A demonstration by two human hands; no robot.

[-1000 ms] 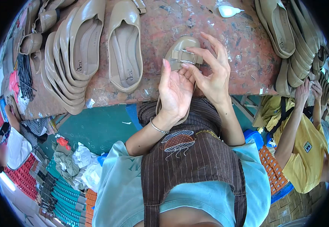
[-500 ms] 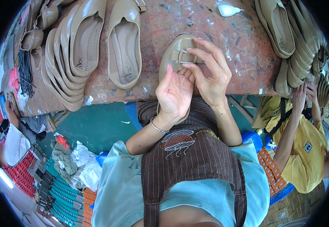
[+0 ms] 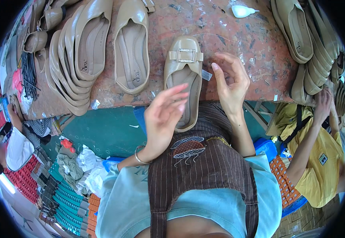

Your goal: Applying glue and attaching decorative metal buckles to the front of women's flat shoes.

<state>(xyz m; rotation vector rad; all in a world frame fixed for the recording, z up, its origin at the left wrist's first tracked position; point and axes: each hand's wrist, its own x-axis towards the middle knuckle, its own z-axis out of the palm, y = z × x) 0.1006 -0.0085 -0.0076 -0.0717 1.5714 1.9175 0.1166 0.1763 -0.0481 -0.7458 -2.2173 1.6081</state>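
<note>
The beige shoe (image 3: pixel 183 79) lay lengthwise between both open, empty hands, left hand (image 3: pixel 162 117) nearer its heel, right hand (image 3: pixel 230 85) beside its buckle

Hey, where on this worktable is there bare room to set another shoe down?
The widest bare patch on the table lies between the buckled shoe and the stack of shoes on the right, past the right hand and below the small white piece. A narrow strip separates the buckled shoe from the single flat shoe. The left end, with nested shoes, is crowded.
</note>
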